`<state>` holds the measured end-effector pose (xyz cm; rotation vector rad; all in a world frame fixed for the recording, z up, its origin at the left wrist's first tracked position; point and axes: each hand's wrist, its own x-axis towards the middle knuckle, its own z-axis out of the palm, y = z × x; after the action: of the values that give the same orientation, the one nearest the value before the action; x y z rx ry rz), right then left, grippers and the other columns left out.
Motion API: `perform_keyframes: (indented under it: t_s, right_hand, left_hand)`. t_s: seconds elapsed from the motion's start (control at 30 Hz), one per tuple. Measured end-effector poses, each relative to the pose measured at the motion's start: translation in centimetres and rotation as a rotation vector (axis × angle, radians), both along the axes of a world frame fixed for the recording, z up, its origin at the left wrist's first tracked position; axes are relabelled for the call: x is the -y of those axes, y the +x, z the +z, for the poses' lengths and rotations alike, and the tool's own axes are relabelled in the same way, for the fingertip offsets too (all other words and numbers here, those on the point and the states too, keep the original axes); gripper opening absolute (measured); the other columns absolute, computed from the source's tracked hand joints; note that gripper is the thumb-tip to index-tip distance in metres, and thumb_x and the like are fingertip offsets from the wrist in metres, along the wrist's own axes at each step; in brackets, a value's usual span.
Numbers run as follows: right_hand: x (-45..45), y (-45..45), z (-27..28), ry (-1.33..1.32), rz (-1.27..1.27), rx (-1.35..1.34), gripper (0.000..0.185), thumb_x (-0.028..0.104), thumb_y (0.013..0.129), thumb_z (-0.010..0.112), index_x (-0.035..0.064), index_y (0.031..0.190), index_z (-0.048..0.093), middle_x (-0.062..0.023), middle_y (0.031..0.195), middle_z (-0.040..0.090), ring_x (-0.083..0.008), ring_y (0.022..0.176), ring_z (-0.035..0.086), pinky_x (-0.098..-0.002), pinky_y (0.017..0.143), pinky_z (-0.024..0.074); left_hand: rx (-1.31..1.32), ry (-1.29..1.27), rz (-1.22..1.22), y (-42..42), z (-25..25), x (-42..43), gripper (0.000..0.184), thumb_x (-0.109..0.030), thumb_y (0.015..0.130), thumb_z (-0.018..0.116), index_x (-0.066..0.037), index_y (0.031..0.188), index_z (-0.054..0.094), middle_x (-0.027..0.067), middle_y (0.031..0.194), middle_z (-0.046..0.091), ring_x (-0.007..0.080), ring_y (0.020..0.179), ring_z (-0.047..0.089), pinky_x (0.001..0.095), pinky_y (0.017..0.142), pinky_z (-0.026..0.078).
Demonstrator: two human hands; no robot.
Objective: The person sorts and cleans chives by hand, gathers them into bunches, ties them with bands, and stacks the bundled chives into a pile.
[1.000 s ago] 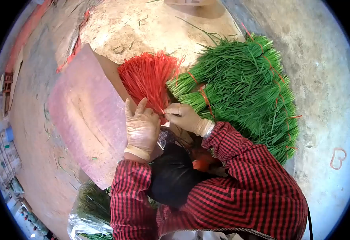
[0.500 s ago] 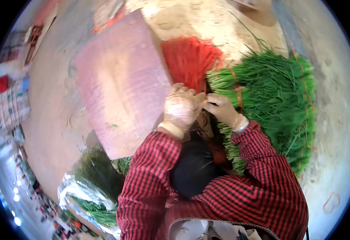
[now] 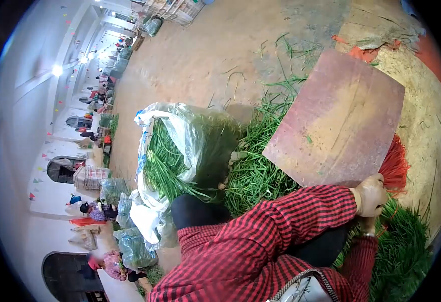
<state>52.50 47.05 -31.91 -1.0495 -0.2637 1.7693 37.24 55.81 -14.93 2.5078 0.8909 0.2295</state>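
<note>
My left hand (image 3: pixel 371 195), in a pale glove, is closed beside the lower right edge of a worn reddish board (image 3: pixel 338 118). What its fingers hold, if anything, is hidden. Just below it my right hand (image 3: pixel 367 224) shows only in part, its fingers covered by the left. A fan of red ties (image 3: pixel 395 163) sticks out past the board, right above my hands. Green garlic chives (image 3: pixel 399 251) lie to the right of and below both hands, with a thin red strand among them.
Loose green stalks (image 3: pixel 263 176) spread on the floor left of the board. Beside them stands an open plastic bag (image 3: pixel 208 136) of greens. Other people (image 3: pixel 112 264) sit along the far wall among bagged greens (image 3: pixel 134 246) and a woven basket (image 3: pixel 90 177).
The view has swung left, so board, chives and hands now appear farther right, with the plastic bag and hall in sight. My hands stay close together by the red ties.
</note>
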Motion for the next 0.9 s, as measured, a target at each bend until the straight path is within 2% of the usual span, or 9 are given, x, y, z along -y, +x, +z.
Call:
perform_keyframes:
  t_s: [0.27, 0.3, 0.4, 0.47, 0.53, 0.57, 0.67, 0.8, 0.9]
  right_hand:
    - [-2.6, -1.3, -6.6, -0.080, 0.054, 0.037, 0.043, 0.027, 0.096, 0.049, 0.0024, 0.132, 0.050, -0.0114, 0.131, 0.052, -0.0255, 0.118, 0.050, -0.0351, 0.099, 0.0416]
    - [-2.7, -1.3, -7.1, -0.087, 0.052, 0.020, 0.043, 0.026, 0.096, 0.050, 0.0023, 0.132, 0.050, -0.0116, 0.132, 0.052, -0.0257, 0.119, 0.050, -0.0350, 0.099, 0.0415]
    - [-2.8, -1.8, -8.8, -0.099, 0.055, -0.051, 0.043, 0.024, 0.095, 0.052, 0.0022, 0.131, 0.050, -0.0123, 0.134, 0.050, -0.0262, 0.121, 0.049, -0.0350, 0.100, 0.0411]
    - [-1.8, -1.7, -10.2, -0.130, 0.038, -0.175, 0.042, 0.022, 0.094, 0.054, 0.0021, 0.131, 0.050, -0.0128, 0.135, 0.049, -0.0266, 0.122, 0.048, -0.0349, 0.101, 0.0408]
    - [-0.5, -1.5, -10.8, -0.114, 0.023, -0.236, 0.042, 0.020, 0.093, 0.055, 0.0021, 0.131, 0.050, -0.0132, 0.136, 0.048, -0.0270, 0.123, 0.047, -0.0349, 0.101, 0.0406]
    - [0.0, -1.6, -9.3, 0.052, 0.145, 0.083, 0.044, 0.020, 0.093, 0.055, 0.0019, 0.132, 0.049, -0.0138, 0.138, 0.046, -0.0279, 0.125, 0.045, -0.0357, 0.103, 0.0397]
    - [1.6, -2.2, -5.9, 0.497, 0.440, 1.100, 0.049, 0.020, 0.092, 0.055, 0.0013, 0.136, 0.047, -0.0157, 0.143, 0.042, -0.0306, 0.130, 0.041, -0.0383, 0.106, 0.0370]
    - [2.8, -1.6, -1.4, 0.393, 0.361, 1.304, 0.050, 0.019, 0.090, 0.058, -0.0024, 0.134, 0.049, -0.0168, 0.143, 0.043, -0.0339, 0.133, 0.039, -0.0396, 0.106, 0.0366]
    - [4.1, -0.4, 1.3, 0.338, 0.650, 1.690, 0.046, 0.019, 0.091, 0.058, -0.0037, 0.130, 0.051, -0.0162, 0.137, 0.046, -0.0327, 0.127, 0.041, -0.0386, 0.102, 0.0377]
  left_hand:
    - [0.508, -0.254, 0.208, -2.6, 1.7, 0.0, 0.010, -0.016, 0.069, 0.061, -0.008, 0.063, 0.060, 0.0078, 0.063, 0.060, 0.0255, 0.058, 0.056, 0.0392, 0.090, 0.043]
    - [0.790, -0.701, 0.412, -2.9, 3.3, -0.1, 0.008, -0.012, 0.071, 0.061, -0.006, 0.066, 0.061, 0.0090, 0.061, 0.058, 0.0259, 0.060, 0.057, 0.0381, 0.086, 0.045]
    - [1.133, -1.012, 0.590, -6.9, 8.2, -1.4, 0.007, -0.009, 0.077, 0.062, -0.002, 0.078, 0.063, 0.0118, 0.071, 0.060, 0.0281, 0.069, 0.059, 0.0350, 0.074, 0.050]
    - [0.767, -0.045, 0.846, -9.6, 8.0, -2.0, 0.012, -0.015, 0.079, 0.062, -0.004, 0.082, 0.064, 0.0111, 0.083, 0.064, 0.0294, 0.082, 0.060, 0.0392, 0.082, 0.048]
    - [0.475, 0.058, 0.849, -13.0, 6.9, -2.9, 0.015, -0.019, 0.080, 0.062, -0.005, 0.085, 0.065, 0.0115, 0.090, 0.064, 0.0302, 0.089, 0.059, 0.0415, 0.087, 0.046]
    - [0.170, 0.152, 0.839, -14.6, 6.0, -2.8, 0.018, -0.022, 0.081, 0.062, -0.006, 0.089, 0.067, 0.0118, 0.097, 0.064, 0.0310, 0.095, 0.059, 0.0438, 0.091, 0.044]
    - [0.275, 0.186, 0.833, -17.5, 3.2, -0.3, 0.028, -0.027, 0.082, 0.061, -0.008, 0.100, 0.068, 0.0134, 0.106, 0.063, 0.0324, 0.100, 0.059, 0.0460, 0.099, 0.038]
    - [0.352, 0.012, 0.952, -23.9, 8.4, 4.7, 0.035, -0.022, 0.080, 0.067, -0.007, 0.113, 0.064, 0.0134, 0.114, 0.062, 0.0312, 0.103, 0.059, 0.0426, 0.093, 0.046]
    - [0.394, 0.404, 1.102, -33.2, 11.4, 10.2, 0.025, -0.010, 0.081, 0.069, -0.007, 0.105, 0.066, 0.0119, 0.106, 0.063, 0.0264, 0.098, 0.060, 0.0378, 0.088, 0.048]
